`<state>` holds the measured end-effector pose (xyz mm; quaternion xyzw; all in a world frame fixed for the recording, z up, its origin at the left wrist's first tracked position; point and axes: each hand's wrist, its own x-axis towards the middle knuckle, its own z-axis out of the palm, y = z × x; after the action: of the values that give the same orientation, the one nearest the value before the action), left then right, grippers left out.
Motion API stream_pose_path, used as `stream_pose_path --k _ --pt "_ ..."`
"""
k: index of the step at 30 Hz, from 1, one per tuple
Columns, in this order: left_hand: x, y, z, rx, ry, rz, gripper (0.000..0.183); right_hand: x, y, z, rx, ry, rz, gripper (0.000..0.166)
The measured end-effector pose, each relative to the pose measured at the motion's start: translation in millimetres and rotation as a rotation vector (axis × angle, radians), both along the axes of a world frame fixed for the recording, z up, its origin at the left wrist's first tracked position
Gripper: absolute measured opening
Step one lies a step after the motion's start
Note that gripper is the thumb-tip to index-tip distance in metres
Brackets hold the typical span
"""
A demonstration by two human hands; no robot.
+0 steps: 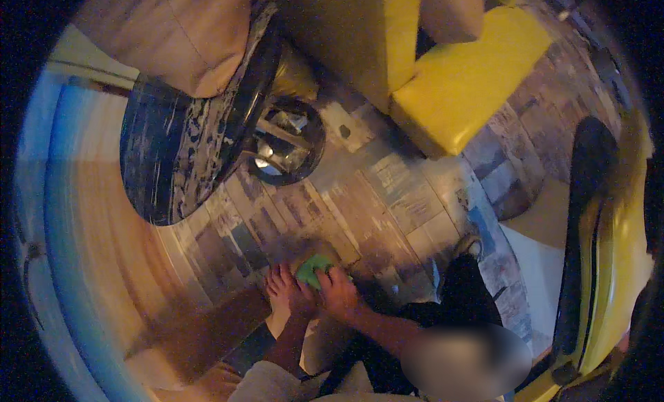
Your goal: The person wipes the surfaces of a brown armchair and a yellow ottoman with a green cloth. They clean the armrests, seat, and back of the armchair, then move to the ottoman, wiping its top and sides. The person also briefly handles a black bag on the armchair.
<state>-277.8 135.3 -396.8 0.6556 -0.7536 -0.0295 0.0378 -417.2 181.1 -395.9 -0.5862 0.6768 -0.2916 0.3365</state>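
Observation:
My right hand [340, 294] presses a crumpled green cloth [313, 270] against the patchwork wood-look floor [342, 210]. Close beside it, my left hand [289, 293] rests palm down on the floor, fingers spread. Its thumb side is near the cloth; whether it touches the cloth I cannot tell. Both forearms reach forward from the bottom of the view, close together. My shoe and dark trouser leg [467, 288] show to the right of my hands.
Ahead on the left stands a dark-edged round table [171, 153] above a round black base [285, 142] with shiny parts. A yellow padded seat [461, 80] is ahead to the right. Another black-and-yellow padded piece [602, 220] borders the far right. A blue-and-orange curved wall [104, 205] runs along the left.

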Motion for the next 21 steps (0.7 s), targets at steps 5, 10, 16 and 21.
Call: stream_pose_path --k 5,10,16,21 --pt "4 2 -7 -0.057 0.03 0.012 0.057 12 -11 -9 -0.01 0.028 -0.137 0.049" --pt "-5 -13 -26 -0.197 0.014 0.053 0.047 11 -36 -7 0.119 0.014 -0.317 0.044" --pt "-29 -23 -21 -0.237 0.058 0.067 0.048 -10 -43 31 0.405 0.174 -0.172 0.048" --pt "-27 -16 -8 -0.224 0.08 0.07 0.057 -12 -51 24 0.393 0.258 -0.068 0.054"
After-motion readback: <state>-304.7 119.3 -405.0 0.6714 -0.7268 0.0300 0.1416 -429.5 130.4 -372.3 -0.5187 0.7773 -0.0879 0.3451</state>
